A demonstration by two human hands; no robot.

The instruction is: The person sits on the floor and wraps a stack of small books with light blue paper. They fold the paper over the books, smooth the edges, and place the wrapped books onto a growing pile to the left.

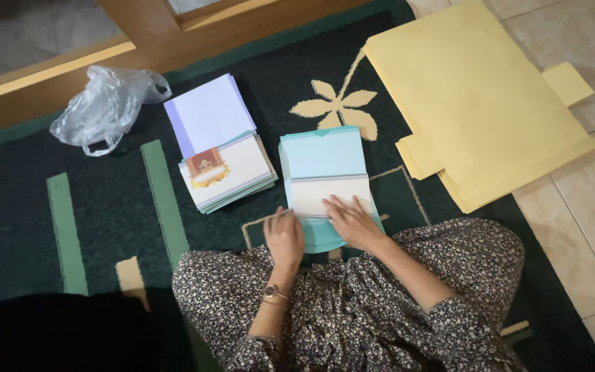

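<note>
From the head camera, looking straight down, a person in a dark floral-print garment sits on a dark green rug [105, 207] with pale green stripes and a cream leaf motif. Both hands rest on a stack of light blue envelopes [323, 155] lying on the rug just in front of the knees. On top of that stack lies a white card with a patterned border [328, 194], partly overlapping the lower half of the top envelope. The left hand [284, 238], with a watch at its wrist, sits at the card's lower left corner, its fingers curled close together and pressing down on the edge; whether it pinches the card cannot be told. The right hand [352, 222] lies flat on the card's lower right part, fingers spread slightly and extended, palm down, gripping nothing. To the left of the blue stack, near but apart from it, is a stack of white cards with a red and gold emblem [227, 172], and touching its upper edge lies a pile of plain pale lavender sheets [204, 110]. Farther left, a crumpled clear plastic bag [108, 107] rests on the rug near a wooden frame [49, 69]. To the upper right, a pile of large yellow folders [476, 103] lies partly on the rug and partly on the tiled floor [587, 207].
</note>
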